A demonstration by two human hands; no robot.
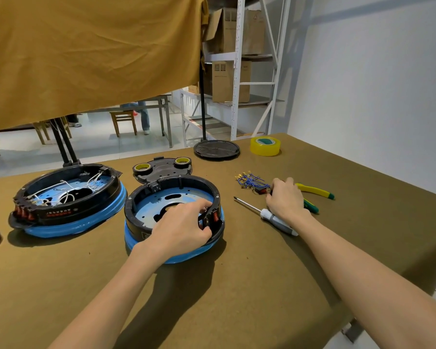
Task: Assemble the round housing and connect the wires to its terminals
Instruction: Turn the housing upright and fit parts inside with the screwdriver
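A round housing (146, 197) with a black ring and a blue base sits in front of me on the brown table. My left hand (184, 225) grips its right rim, where red switches (215, 217) are set in a black bracket. A pile of short blue wires (251, 181) with brass terminals lies to the right. My right hand (285, 197) rests just beside that pile, fingers curled over a small black and red part; I cannot tell whether it is gripped. A second housing (68, 197), with white wires inside, stands at the left.
A screwdriver (264, 214) lies between the housing and my right hand. Yellow-green pliers (315, 191) lie past that hand. A black lid with two tape rolls (161, 168), a round black stand base (216, 149) and a yellow tape roll (265, 146) sit further back.
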